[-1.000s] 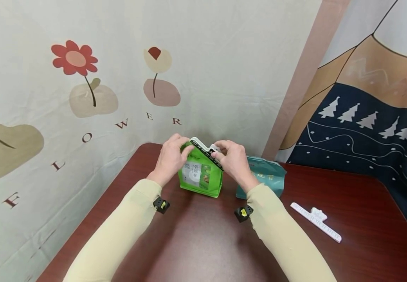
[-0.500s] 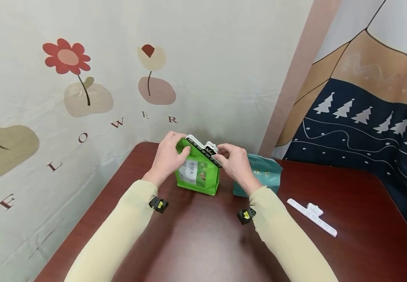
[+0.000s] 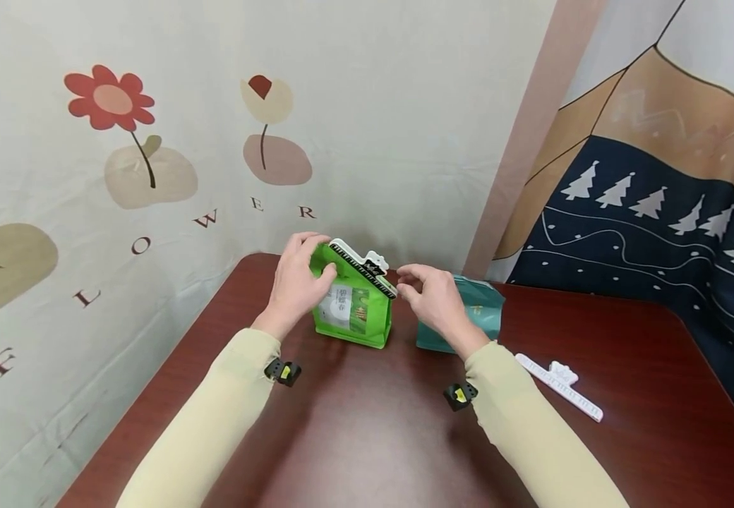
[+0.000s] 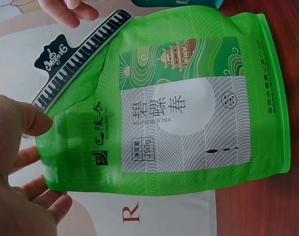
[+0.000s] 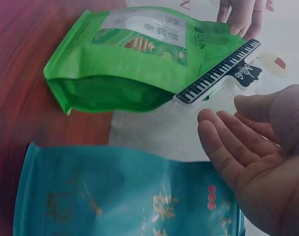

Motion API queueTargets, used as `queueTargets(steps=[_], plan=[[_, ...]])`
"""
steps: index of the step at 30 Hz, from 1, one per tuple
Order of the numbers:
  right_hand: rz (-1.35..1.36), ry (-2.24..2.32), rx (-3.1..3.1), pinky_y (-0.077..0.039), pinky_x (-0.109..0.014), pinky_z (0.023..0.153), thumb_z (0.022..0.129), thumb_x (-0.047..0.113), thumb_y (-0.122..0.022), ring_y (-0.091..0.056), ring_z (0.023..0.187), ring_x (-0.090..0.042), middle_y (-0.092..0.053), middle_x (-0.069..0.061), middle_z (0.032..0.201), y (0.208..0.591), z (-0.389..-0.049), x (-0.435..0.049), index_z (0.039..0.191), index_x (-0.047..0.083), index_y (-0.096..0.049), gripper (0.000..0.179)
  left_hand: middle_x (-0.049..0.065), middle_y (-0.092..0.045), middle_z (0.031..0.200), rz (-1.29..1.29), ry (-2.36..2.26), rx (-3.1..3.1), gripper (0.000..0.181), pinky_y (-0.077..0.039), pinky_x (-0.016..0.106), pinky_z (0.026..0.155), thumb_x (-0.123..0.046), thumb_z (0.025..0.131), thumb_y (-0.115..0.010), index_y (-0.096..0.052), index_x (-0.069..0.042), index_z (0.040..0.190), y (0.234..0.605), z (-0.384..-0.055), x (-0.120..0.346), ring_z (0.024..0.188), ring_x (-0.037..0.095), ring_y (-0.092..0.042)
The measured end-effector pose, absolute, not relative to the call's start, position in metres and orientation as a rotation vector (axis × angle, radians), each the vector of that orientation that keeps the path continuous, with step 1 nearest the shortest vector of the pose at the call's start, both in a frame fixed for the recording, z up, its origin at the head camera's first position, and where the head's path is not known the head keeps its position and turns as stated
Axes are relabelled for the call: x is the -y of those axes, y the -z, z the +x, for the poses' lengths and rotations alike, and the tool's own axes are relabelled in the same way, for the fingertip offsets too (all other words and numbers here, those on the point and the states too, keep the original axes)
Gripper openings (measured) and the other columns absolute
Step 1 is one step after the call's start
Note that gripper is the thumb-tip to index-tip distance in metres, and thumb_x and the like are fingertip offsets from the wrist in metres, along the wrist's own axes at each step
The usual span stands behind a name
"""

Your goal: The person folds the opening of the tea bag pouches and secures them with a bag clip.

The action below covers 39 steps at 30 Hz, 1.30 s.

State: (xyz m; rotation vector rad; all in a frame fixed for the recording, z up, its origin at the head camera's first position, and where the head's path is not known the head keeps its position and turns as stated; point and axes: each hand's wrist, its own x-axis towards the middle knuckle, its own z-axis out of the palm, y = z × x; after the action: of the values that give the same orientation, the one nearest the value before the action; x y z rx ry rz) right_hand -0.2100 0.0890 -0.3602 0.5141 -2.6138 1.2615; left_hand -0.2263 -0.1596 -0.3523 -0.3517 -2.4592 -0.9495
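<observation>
A green bag of tea stands upright on the table, its label facing me. Across its top right corner sits a black-and-white piano-key bag clip, slanting down to the right. My left hand holds the bag's top left corner, thumb in front and fingers behind, as the left wrist view shows near the clip's upper end. Just off the clip's lower end is my right hand, its fingers loosely bent around nothing. In the right wrist view a gap separates those fingertips from the clip.
A teal bag stands behind and beside my right hand. Farther right, a white bag clip lies on the dark red table. A printed cloth hangs behind the table.
My right hand has let go of the clip and drawn back to the right. The clip stays on the green bag, which my left hand still holds. The head view has shifted slightly.
</observation>
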Motion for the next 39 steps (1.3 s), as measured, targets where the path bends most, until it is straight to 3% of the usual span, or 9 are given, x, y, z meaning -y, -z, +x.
queueTargets(steps=[6, 12, 27, 34, 39], plan=[[0.526, -1.253, 2.611, -0.057, -0.038, 0.072, 0.098, 0.006, -0.068, -0.072, 0.082, -0.022, -0.077, -0.011, 0.099, 0.362, -0.205, -0.098, 0.121, 0.001, -0.073, 0.024, 0.018, -0.048, 0.145, -0.344, 0.936, 2.407, 0.049, -0.039, 0.053, 0.108, -0.011, 0.087, -0.068, -0.063, -0.004, 0.135, 0.352, -0.222, 0.157, 0.135, 0.037, -0.044], [0.516, -1.233, 2.612, -0.053, -0.034, 0.069, 0.097, 0.007, -0.070, -0.070, 0.080, -0.022, -0.076, -0.011, 0.101, 0.363, -0.200, -0.106, 0.121, 0.002, -0.073, 0.025, 0.019, -0.045, 0.149, -0.331, 0.920, 2.337, 0.054, -0.040, 0.055, 0.104, -0.009, 0.086, -0.067, -0.060, -0.005, 0.139, 0.349, -0.216, 0.150, 0.134, 0.038, -0.043], [0.468, -1.217, 2.568, -0.054, -0.040, 0.076, 0.095, 0.007, -0.073, -0.068, 0.085, -0.026, -0.075, -0.012, 0.107, 0.371, -0.192, -0.130, 0.122, 0.004, -0.073, 0.026, 0.023, -0.051, 0.144, -0.464, 0.857, 2.208, 0.053, -0.044, 0.053, 0.100, -0.003, 0.085, -0.068, -0.061, 0.000, 0.137, 0.349, -0.204, 0.123, 0.131, 0.040, -0.047], [0.467, -1.222, 2.546, -0.055, -0.042, 0.076, 0.094, 0.005, -0.074, -0.070, 0.086, -0.027, -0.076, -0.013, 0.106, 0.377, -0.187, -0.144, 0.121, 0.003, -0.074, 0.028, 0.024, -0.053, 0.141, -0.543, 0.820, 2.154, 0.054, -0.040, 0.054, 0.107, 0.000, 0.082, -0.069, -0.060, 0.004, 0.135, 0.354, -0.201, 0.109, 0.124, 0.042, -0.051], [0.444, -1.252, 2.545, -0.056, -0.040, 0.078, 0.095, 0.005, -0.073, -0.070, 0.088, -0.027, -0.076, -0.013, 0.107, 0.380, -0.185, -0.152, 0.122, 0.003, -0.073, 0.027, 0.024, -0.054, 0.141, -0.599, 0.774, 2.153, 0.054, -0.043, 0.053, 0.103, 0.001, 0.081, -0.071, -0.061, 0.003, 0.134, 0.357, -0.199, 0.100, 0.124, 0.043, -0.052]])
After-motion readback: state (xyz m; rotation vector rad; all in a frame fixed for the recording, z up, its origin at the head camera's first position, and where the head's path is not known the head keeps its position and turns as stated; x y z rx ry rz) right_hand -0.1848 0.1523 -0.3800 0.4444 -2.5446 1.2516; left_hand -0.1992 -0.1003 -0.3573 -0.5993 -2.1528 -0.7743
